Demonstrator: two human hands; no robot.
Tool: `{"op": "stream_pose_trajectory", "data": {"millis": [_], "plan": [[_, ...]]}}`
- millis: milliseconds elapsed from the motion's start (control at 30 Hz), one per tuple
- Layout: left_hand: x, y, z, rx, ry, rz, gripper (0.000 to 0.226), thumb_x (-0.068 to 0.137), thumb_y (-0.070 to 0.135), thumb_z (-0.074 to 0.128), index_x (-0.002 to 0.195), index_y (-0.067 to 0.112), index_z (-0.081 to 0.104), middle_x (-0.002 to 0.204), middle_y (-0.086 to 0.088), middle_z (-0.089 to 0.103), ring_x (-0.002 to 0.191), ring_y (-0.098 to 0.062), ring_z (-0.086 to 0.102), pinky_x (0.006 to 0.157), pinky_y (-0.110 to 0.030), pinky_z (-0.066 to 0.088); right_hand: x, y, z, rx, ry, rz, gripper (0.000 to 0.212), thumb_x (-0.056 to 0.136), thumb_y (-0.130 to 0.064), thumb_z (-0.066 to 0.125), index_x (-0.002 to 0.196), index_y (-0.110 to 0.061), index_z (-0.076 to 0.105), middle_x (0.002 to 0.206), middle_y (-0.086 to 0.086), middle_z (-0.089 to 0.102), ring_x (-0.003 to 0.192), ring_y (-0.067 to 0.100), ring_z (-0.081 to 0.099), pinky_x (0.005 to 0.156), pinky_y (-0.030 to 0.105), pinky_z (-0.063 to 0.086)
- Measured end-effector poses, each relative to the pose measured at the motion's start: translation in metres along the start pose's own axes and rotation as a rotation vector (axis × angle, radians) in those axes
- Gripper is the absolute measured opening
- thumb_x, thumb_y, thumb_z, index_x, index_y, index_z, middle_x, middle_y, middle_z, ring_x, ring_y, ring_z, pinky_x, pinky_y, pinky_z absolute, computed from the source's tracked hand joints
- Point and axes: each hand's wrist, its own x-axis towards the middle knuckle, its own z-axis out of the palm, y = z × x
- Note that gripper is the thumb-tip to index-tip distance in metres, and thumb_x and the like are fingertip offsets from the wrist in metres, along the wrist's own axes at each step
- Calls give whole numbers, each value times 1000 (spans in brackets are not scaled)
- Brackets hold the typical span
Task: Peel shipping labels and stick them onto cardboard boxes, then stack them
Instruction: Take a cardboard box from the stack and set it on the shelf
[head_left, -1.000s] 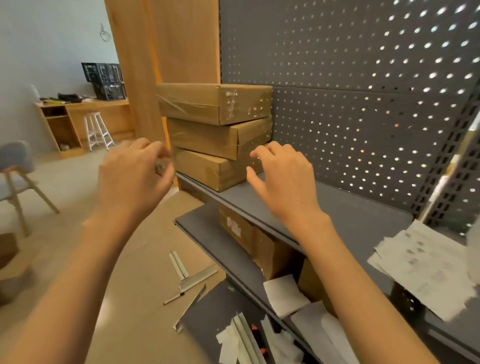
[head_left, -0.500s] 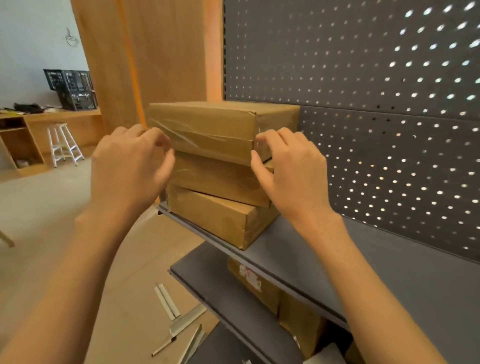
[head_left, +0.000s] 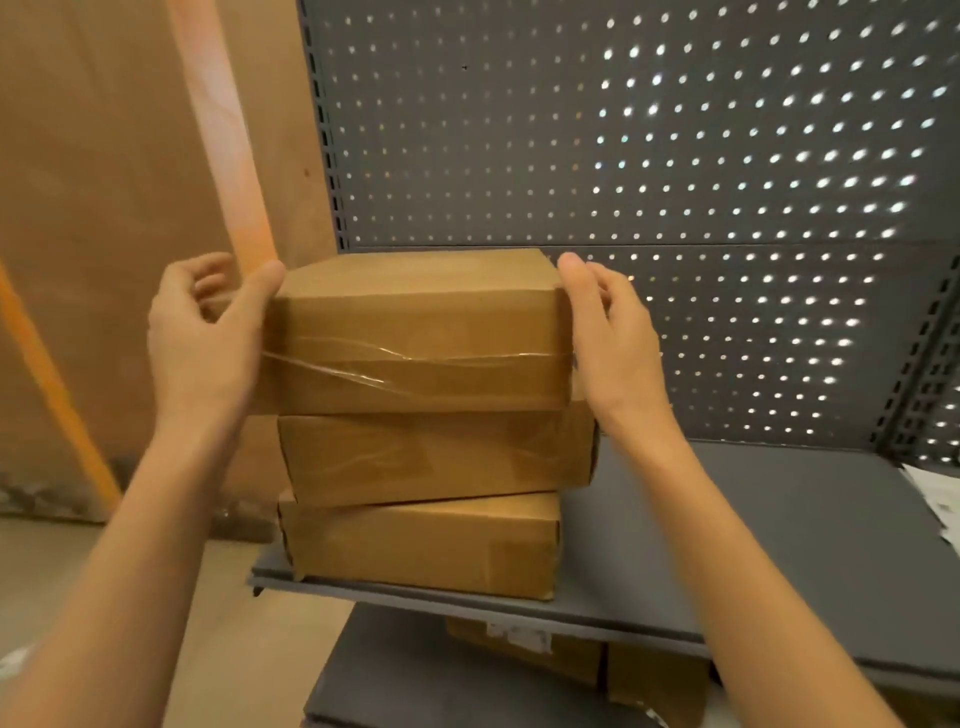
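Observation:
Three brown cardboard boxes are stacked on the grey shelf (head_left: 779, 561). The top box (head_left: 415, 343) has a strip of clear tape across its front. Below it lie the middle box (head_left: 436, 457) and the bottom box (head_left: 421, 545). My left hand (head_left: 208, 338) presses against the top box's left end, thumb on its upper corner. My right hand (head_left: 608, 338) holds the right end, fingers behind it. The box's ends are hidden by my hands. No label shows on the faces turned toward me.
A grey pegboard wall (head_left: 623, 156) backs the shelf. White label sheets (head_left: 935, 499) lie at the shelf's right edge. More boxes (head_left: 524, 649) sit on the lower shelf. A wooden panel (head_left: 104, 208) stands to the left.
I have come closer and now face the stack head-on. Both hands moved from in front of the boxes to the two ends of the top box and closed on it.

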Motion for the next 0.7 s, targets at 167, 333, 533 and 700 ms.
{"op": "stream_pose_trajectory", "data": {"millis": [167, 333, 533, 700], "plan": [[13, -15, 8, -277, -113, -284, 28, 77, 46, 68, 94, 23, 64, 90, 10, 60, 80, -4, 53, 65, -21, 39, 4, -4, 15, 38, -46, 132, 84, 56, -85, 38, 106, -17, 48, 117, -11, 49, 111, 9, 46, 99, 30, 35], [17, -20, 6, -387, -220, -388, 18, 77, 43, 68, 79, 25, 63, 75, 14, 58, 66, -1, 55, 61, -24, 42, 0, -7, 23, 90, -52, 212, 92, 62, -78, 46, 137, -24, 44, 136, -7, 49, 124, 12, 46, 106, 42, 37], [15, -17, 5, -412, -226, -354, 15, 78, 39, 67, 78, 25, 62, 69, 16, 57, 53, 5, 55, 57, -23, 41, -3, -9, 23, 157, -19, 208, 64, 80, -59, 52, 134, -25, 47, 130, -11, 51, 118, 7, 47, 101, 33, 39], [7, -6, 11, -457, -248, -238, 31, 73, 46, 67, 96, 25, 63, 82, 16, 60, 70, 7, 60, 63, -21, 48, -5, -11, 4, 204, 72, 132, 47, 85, -49, 54, 123, -21, 56, 99, -20, 58, 87, -8, 54, 72, 17, 40]]}}
